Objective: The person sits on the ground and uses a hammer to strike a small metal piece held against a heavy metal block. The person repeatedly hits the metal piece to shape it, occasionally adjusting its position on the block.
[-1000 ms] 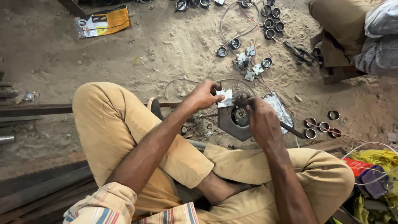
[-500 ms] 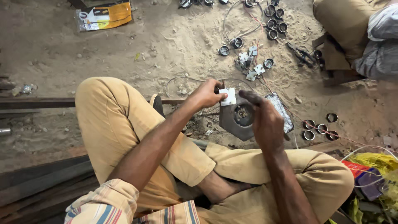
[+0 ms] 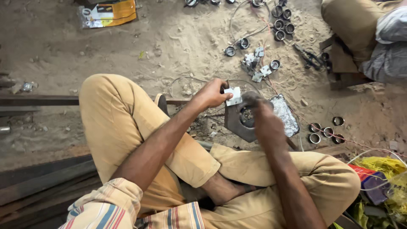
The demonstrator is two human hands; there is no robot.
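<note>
A small pale square metal piece (image 3: 233, 96) is pinched in the grip of the left hand (image 3: 210, 94), just above a dark square metal block with a round hole (image 3: 242, 120) lying on the sandy floor (image 3: 127, 55). The right hand (image 3: 263, 120) is blurred over that block; whether it is clenched cannot be told. Short shiny metal rings (image 3: 324, 133) are seen right of it.

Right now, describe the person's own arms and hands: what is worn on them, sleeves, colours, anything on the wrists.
Both forearms are bare. The left arm has a short sleeve with stripes of cream, red, blue and yellow, ending near the elbow; the same striped cloth shows at the bottom edge. The left hand and right hand wear no gloves. No watch or band shows on either wrist. The right hand is motion-blurred, so rings cannot be told.
</note>
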